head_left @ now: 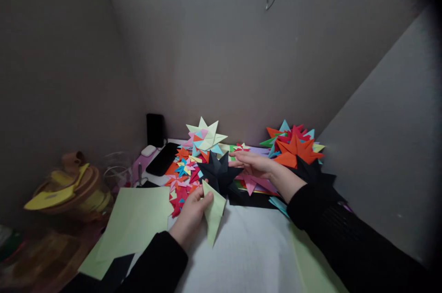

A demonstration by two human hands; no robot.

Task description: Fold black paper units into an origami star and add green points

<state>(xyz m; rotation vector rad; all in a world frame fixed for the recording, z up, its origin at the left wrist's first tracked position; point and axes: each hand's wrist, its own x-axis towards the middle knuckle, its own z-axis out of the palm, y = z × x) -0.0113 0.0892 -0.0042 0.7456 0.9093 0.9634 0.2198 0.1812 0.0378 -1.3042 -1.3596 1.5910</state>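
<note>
My left hand (194, 208) pinches a folded pale green paper piece (214, 214) between thumb and fingers, its long point hanging down. Just beyond it is a black folded paper star (221, 173). My right hand (253, 162) reaches in from the right with fingers stretched out, beside the star's right points; whether it touches them I cannot tell. Under and past that hand lies a pink paper star (251, 183), partly hidden. Flat pale green sheets (138, 217) lie left of my left hand.
Small colourful paper stars (179, 182) crowd the table's left middle, with a pale green star (205, 134) behind. An orange star (297, 148) tops a pile at right. A black phone (162, 159), white earbud case (148, 150) and brown basket (79, 191) are at left. Walls enclose the back.
</note>
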